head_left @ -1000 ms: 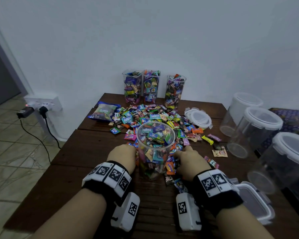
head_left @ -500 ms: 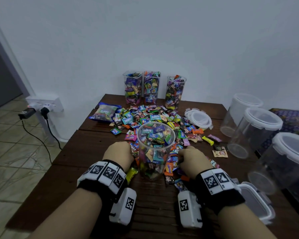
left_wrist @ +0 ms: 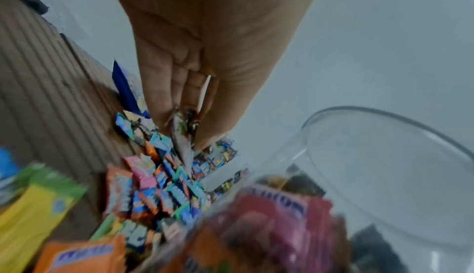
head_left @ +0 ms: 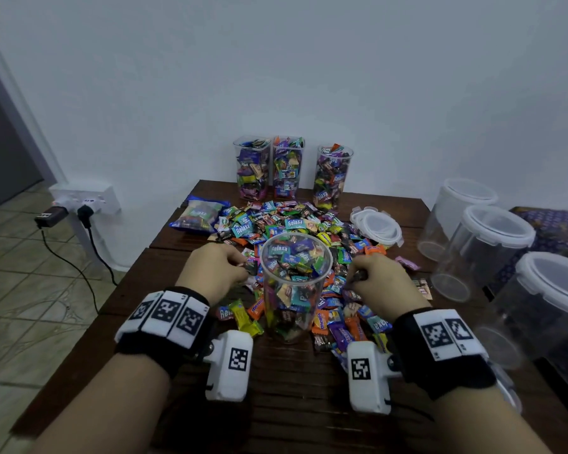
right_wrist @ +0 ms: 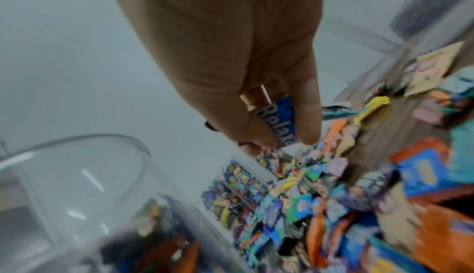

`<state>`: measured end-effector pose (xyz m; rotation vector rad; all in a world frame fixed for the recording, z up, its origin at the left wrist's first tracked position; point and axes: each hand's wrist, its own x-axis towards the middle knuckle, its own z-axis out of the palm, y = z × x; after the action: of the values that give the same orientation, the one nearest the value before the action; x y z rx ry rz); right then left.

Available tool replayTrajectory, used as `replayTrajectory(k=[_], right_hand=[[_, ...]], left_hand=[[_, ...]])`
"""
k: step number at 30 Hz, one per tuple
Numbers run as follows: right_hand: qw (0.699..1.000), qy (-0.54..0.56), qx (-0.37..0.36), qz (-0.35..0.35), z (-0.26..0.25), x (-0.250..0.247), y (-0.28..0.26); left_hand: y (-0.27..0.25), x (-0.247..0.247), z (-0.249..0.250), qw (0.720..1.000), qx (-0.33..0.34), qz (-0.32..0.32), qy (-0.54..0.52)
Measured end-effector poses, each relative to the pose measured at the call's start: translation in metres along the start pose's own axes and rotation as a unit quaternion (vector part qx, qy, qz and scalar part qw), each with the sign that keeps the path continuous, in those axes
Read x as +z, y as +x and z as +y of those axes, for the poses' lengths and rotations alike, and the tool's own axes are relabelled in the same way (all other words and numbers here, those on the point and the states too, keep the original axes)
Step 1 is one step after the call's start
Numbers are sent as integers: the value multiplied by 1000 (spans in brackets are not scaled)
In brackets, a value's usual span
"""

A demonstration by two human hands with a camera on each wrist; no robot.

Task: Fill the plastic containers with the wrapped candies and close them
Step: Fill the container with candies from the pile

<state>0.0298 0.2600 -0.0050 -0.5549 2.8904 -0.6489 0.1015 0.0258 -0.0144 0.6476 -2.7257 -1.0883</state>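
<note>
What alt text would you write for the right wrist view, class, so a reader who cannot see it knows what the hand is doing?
The right hand pinches a blue Relaxa candy between thumb and fingers, above a blurred heap of wrapped candies on the wooden table. The open rim of a clear plastic container curves at lower left.

The left hand (head_left: 215,273) and right hand (head_left: 382,283) are gripping wrapped candies (head_left: 295,224) on either side of the open, nearly full container (head_left: 294,290).
</note>
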Motion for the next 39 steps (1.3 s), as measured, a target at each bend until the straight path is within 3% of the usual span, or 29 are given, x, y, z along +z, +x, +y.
replayTrajectory(k=[9, 15, 25, 33, 36, 39], right_hand=[[972, 142, -142, 126, -32, -43, -13], [952, 181, -221, 110, -64, -54, -17], [961, 154, -228, 23, -83, -22, -13], [965, 126, -228, 12, -80, -17, -14], [966, 103, -233, 44, -78, -17, -15], [956, 125, -233, 128, -71, -11, -16]], left_hand=[[4, -33, 14, 994, 65, 44, -75], [6, -49, 34, 984, 116, 72, -111], [-2, -49, 49, 977, 147, 58, -141], [-7, -44, 57, 977, 156, 51, -136], [-9, -44, 59, 976, 162, 47, -136], [-9, -44, 61, 976, 166, 46, -134]])
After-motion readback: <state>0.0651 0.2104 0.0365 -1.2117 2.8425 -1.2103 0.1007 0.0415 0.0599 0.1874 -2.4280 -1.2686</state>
